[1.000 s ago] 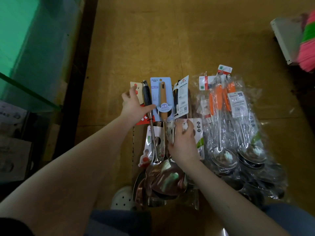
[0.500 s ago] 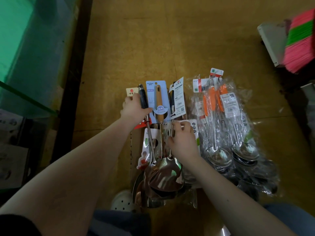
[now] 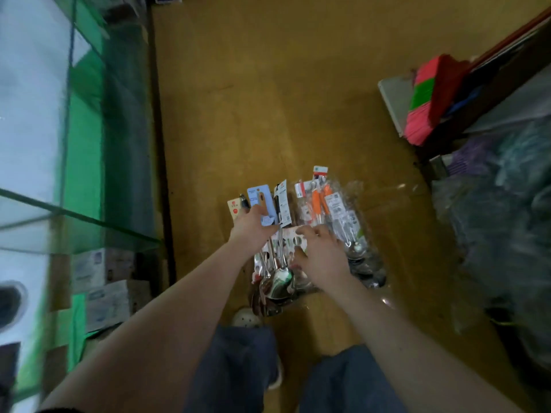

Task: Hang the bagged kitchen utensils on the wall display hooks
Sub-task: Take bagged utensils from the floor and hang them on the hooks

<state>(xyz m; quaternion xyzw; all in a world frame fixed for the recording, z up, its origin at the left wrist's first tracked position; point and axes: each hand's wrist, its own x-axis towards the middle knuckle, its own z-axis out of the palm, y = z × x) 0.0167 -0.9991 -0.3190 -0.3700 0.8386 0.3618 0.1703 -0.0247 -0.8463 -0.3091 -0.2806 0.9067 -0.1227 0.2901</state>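
Three carded utensils (image 3: pixel 258 200) are gripped by the left hand (image 3: pixel 252 228); the right hand (image 3: pixel 322 257), fingers spread, rests beside two orange-handled ladles (image 3: pixel 316 202).

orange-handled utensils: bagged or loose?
Bagged. Glossy clear plastic wraps the orange-handled utensils, which lie flat on the floor just right of the right hand. The left hand grips the carded utensils.

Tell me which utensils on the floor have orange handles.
The clear-bagged utensils at the row's right end; the carded utensils the left hand grips have black or wooden handles.
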